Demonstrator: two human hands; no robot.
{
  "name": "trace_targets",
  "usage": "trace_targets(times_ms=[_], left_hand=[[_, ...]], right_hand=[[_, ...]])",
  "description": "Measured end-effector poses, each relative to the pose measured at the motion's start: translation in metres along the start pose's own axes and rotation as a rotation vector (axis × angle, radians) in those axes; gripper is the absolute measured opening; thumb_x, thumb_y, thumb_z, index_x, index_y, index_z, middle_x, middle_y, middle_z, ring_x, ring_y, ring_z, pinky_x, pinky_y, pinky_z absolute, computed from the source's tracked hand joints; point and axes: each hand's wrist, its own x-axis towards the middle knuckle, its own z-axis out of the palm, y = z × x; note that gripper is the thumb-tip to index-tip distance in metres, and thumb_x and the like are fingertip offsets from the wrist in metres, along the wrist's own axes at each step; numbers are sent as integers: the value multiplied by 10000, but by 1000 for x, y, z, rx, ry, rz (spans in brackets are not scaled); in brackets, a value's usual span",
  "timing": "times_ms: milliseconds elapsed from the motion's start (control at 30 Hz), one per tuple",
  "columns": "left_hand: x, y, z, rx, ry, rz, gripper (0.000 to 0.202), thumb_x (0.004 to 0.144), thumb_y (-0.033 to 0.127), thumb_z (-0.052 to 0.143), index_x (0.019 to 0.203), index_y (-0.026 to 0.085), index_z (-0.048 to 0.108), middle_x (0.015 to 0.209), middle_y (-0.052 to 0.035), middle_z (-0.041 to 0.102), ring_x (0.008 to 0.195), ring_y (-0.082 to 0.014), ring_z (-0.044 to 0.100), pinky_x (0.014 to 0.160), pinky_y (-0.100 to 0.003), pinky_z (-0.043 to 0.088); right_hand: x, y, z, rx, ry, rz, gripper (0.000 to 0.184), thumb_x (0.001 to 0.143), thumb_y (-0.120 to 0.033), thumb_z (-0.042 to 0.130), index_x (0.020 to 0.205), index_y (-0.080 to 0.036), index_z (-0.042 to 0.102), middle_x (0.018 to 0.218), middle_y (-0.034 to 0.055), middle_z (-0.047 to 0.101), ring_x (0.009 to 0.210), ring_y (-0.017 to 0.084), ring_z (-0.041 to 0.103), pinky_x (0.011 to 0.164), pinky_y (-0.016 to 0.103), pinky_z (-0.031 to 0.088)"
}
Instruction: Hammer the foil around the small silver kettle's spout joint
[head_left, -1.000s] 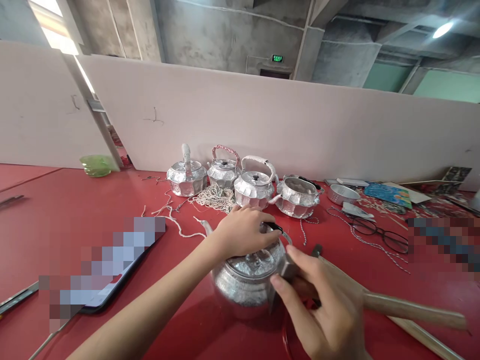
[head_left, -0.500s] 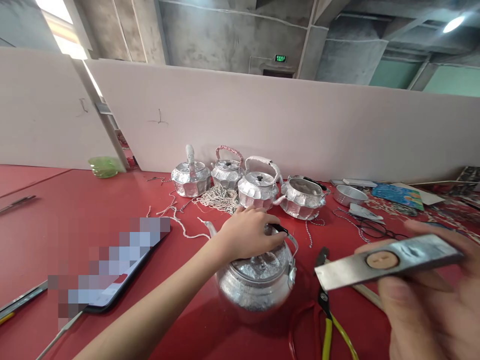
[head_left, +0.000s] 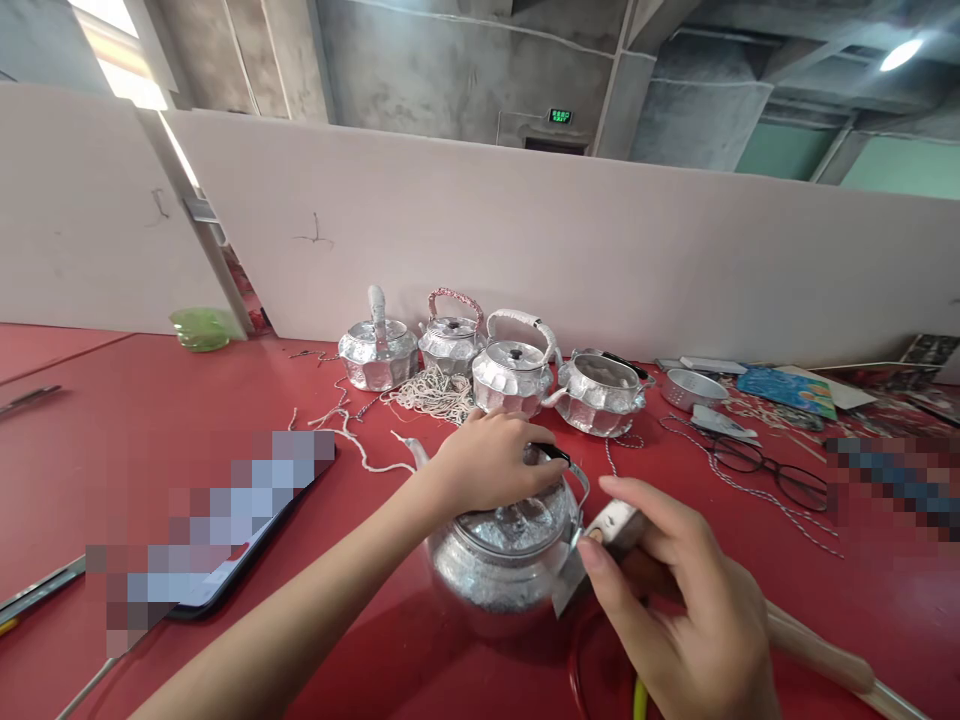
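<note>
A silver hammered-metal kettle (head_left: pixel 495 575) stands in front of me, its spout pointing left. My left hand (head_left: pixel 491 465) reaches over its lid, with fingers closed around the raised handle (head_left: pixel 553 453), which has a dark grip. My right hand (head_left: pixel 686 600) grips a hammer (head_left: pixel 616 522) by its metal head; the end of the wood shows in the head's eye. The hammer's flat blade-like end is at the kettle's right side, by the handle joint; whether it touches is unclear. My right palm hides the rest of the hammer.
Several similar kettles (head_left: pixel 512 380) line the back, beside tangled cord (head_left: pixel 435 395). A phone (head_left: pixel 259 545) lies left. Eyeglasses (head_left: pixel 765 470) and a perforated metal cup (head_left: pixel 694 389) are right. Partly under my right hand are a yellow-handled tool (head_left: pixel 640 698) and a wooden handle (head_left: pixel 821 645).
My right hand has moved left and away from the camera, bringing the hammer head to the kettle's right side and turning it. My left hand stays on the kettle handle.
</note>
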Motion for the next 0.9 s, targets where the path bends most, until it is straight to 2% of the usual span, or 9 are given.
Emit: trace_targets(times_ms=[67, 133, 267, 300, 433, 567, 700, 900], left_hand=[[0, 0, 0, -3, 4, 1, 332, 820, 427, 394, 1022, 277, 610, 967, -33, 644, 943, -221, 546, 794, -376, 408], [0, 0, 0, -9, 7, 3, 328, 818, 423, 396, 1020, 275, 609, 979, -31, 643, 948, -220, 547, 801, -377, 408], [1, 0, 0, -20, 1, -1, 329, 814, 420, 399, 1012, 264, 611, 977, -34, 647, 952, -218, 552, 811, -377, 409], [1, 0, 0, -20, -1, -3, 332, 813, 421, 400, 1014, 261, 611, 978, -36, 647, 956, -220, 551, 810, -378, 410], [1, -1, 0, -3, 6, 9, 339, 816, 427, 398, 1019, 259, 612, 990, -37, 645, 963, -228, 548, 811, -388, 409], [0, -1, 1, -3, 10, -3, 347, 818, 433, 395, 1024, 255, 611, 997, -38, 643, 958, -230, 547, 799, -386, 415], [0, 0, 0, 0, 0, -1, 353, 818, 438, 390, 1023, 256, 613, 993, -32, 643, 958, -225, 544, 798, -381, 417], [0, 0, 0, 4, 3, -6, 345, 816, 443, 393, 1015, 266, 612, 1011, -21, 640, 962, -227, 543, 813, -396, 406]], right_hand=[[-4, -1, 1, 16, 146, 0, 453, 719, -204, 606, 1146, -149, 467, 757, 12, 636, 540, 57, 564, 494, 141, 476], [-5, -1, 3, 47, 188, -6, 502, 696, -177, 627, 1166, -132, 457, 844, 47, 642, 590, 71, 585, 513, 155, 489], [-1, -4, 4, -31, -103, -134, 329, 736, -248, 584, 1042, -148, 517, 597, -29, 585, 480, 72, 529, 445, 190, 453], [1, -5, 3, -39, -129, -159, 299, 745, -254, 568, 1022, -152, 524, 575, -37, 574, 470, 71, 520, 434, 192, 443], [0, -6, 1, -15, 86, -133, 305, 728, -217, 587, 1011, -121, 529, 704, 12, 620, 575, 77, 567, 499, 183, 474], [-3, -5, 3, -54, 0, -232, 278, 739, -215, 569, 1000, -123, 540, 649, -5, 600, 510, 79, 522, 453, 219, 437], [-5, -6, 5, -91, 181, -220, 269, 728, -203, 592, 988, -141, 553, 732, 4, 622, 633, 101, 565, 551, 234, 461], [-3, -7, 7, -14, 183, -266, 278, 725, -165, 589, 993, -108, 546, 663, -9, 589, 579, 91, 530, 489, 232, 426]])
